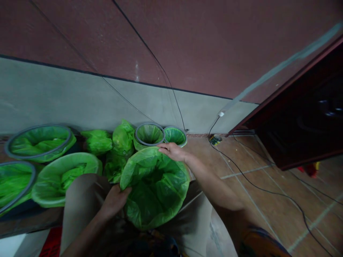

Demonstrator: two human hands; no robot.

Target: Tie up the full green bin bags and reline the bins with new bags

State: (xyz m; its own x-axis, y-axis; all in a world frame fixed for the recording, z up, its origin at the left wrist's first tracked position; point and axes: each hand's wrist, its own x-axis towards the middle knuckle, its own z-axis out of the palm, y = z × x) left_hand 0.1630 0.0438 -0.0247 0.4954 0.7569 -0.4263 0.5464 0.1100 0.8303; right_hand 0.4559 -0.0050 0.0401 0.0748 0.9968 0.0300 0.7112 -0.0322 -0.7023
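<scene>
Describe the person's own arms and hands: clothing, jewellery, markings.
The left hand and right hand are bare: no gloves, rings, watch or bracelet show. Both forearms are uncovered, with no visible markings. High on the right arm sits a short dark sleeve with an orange and yellow printed edge. No sleeve shows on the left arm.

A plain indoor room, a home or a small back room: brown tiled floor [241, 157] below a wall [80, 96] painted maroon over grey. Green-lined bins [149, 135] stand along it, black cables [268, 192] trail from its foot, and a dark wooden door [308, 125] is at its right.
</scene>
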